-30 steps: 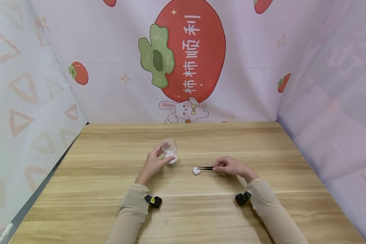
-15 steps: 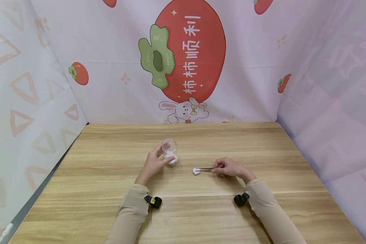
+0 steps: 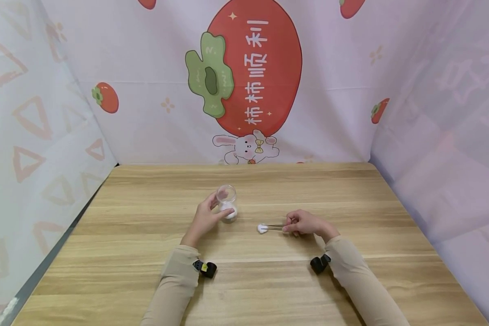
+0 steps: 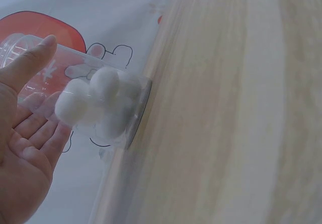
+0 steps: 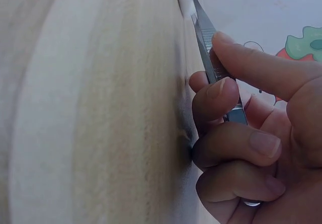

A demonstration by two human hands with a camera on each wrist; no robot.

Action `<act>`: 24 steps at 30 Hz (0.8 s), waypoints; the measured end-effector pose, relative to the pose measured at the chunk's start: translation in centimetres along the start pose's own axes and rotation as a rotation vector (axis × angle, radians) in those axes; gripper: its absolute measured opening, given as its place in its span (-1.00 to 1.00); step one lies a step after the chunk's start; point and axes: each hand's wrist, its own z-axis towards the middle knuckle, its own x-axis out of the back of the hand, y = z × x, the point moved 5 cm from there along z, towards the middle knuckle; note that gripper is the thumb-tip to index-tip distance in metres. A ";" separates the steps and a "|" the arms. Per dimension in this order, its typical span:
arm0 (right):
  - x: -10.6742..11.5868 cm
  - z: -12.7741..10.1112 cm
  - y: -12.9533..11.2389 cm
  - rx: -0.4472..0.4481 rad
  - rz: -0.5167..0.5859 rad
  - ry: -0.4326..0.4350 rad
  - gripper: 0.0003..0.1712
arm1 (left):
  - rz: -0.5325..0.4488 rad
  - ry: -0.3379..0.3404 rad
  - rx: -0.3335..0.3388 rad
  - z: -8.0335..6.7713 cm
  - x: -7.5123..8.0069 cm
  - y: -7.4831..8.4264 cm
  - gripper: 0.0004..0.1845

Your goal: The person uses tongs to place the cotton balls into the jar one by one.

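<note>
My left hand (image 3: 205,217) holds a clear plastic jar (image 3: 226,194) upright on the table, thumb on the near side and fingers behind. Several white cotton balls (image 4: 104,84) lie at the jar's bottom, as the left wrist view shows; its mouth has no lid. To the right of the jar, a single cotton ball (image 3: 262,228) lies on the wood. My right hand (image 3: 305,223) pinches metal tweezers (image 3: 274,227) between thumb and fingers, the remaining fingers curled. The tweezers point left, their tips at the loose cotton ball; whether they squeeze it I cannot tell.
The wooden table (image 3: 252,290) reaches back to a printed cloth backdrop (image 3: 146,127), with cloth walls at left and right. A small black camera (image 3: 208,270) sits on the left wrist and another black camera (image 3: 318,265) on the right.
My right hand and wrist have shifted slightly left, and the tweezers have turned a little, now looking lighter, with their tips over the cotton ball. The left hand and jar have stayed put.
</note>
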 end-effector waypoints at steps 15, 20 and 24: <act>0.4 0.2 -1.0 0.035 -0.058 0.012 -0.55 | 0.005 -0.005 -0.006 0.3 0.0 -0.6 -0.22; 0.2 0.3 -0.6 0.019 -0.045 0.013 -0.57 | 0.013 0.000 -0.015 0.3 0.0 -0.6 -0.21; 0.2 0.3 -0.3 0.021 -0.024 0.018 -0.58 | 0.007 0.011 -0.020 0.3 0.0 -0.6 -0.21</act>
